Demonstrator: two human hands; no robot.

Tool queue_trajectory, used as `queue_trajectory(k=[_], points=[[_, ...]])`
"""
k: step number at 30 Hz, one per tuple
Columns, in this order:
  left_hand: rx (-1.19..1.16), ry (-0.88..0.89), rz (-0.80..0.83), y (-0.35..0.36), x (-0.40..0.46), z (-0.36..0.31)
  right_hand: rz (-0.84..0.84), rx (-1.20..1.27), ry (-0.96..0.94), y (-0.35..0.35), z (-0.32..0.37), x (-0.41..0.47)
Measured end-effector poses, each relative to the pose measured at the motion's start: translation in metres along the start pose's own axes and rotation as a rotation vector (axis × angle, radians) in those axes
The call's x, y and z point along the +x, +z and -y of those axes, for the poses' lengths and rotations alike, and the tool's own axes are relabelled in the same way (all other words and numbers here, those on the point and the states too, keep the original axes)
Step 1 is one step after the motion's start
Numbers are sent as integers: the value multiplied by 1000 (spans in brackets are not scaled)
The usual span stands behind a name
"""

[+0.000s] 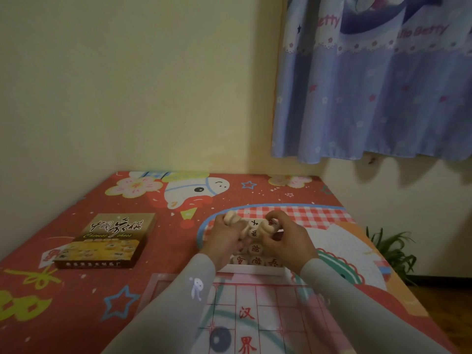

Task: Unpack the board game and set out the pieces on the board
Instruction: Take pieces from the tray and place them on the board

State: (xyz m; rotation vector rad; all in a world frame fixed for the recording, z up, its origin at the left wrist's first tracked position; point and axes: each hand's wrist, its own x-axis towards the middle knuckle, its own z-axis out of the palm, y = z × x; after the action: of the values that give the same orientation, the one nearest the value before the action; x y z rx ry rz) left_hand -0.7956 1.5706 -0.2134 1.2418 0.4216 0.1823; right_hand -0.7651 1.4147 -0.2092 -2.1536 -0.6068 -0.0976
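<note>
A white tray (251,270) of round wooden chess pieces (255,249) lies on the mat just beyond the thin plastic game board (265,318) with red grid lines. My left hand (224,238) reaches into the tray's far left part and grips several pale pieces (231,216). My right hand (286,238) is over the tray's far right, its fingers curled round more pieces (268,227). Pieces with red and black characters show between and below the hands.
The game's box lid (107,241), printed "Chinese chess", lies on the red cartoon mat (76,302) to the left. A wall corner and a blue curtain (378,93) stand behind. A green plant (390,249) sits off the mat's right edge.
</note>
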Motion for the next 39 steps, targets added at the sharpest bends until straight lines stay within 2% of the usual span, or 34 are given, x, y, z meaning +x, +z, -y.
queue_trajectory(k=[1, 3, 8, 17, 23, 28, 33, 36, 39], points=[[-206, -61, 13, -1, 1, -2, -5, 21, 2, -1, 2, 0], [-423, -145, 30, -5, 0, -5, -3, 61, 8, -3, 7, 0], [-597, -299, 92, -8, -12, -14, 38, 97, 1, -8, 23, -7], [-388, -311, 80, -11, -35, -15, 116, 114, -97, -17, 59, -26], [-181, -322, 47, -8, -74, -20, 253, -84, -151, -19, 84, -40], [-179, -361, 5, -6, -106, -21, 326, -133, -115, -16, 97, -56], [-214, -386, 12, -11, -130, -15, 367, -174, -186, -8, 100, -80], [-268, -412, 1, -15, -139, -9, 348, -244, -180, 1, 98, -93], [-283, -413, -25, -18, -147, 0, 289, -190, -172, 8, 98, -108]])
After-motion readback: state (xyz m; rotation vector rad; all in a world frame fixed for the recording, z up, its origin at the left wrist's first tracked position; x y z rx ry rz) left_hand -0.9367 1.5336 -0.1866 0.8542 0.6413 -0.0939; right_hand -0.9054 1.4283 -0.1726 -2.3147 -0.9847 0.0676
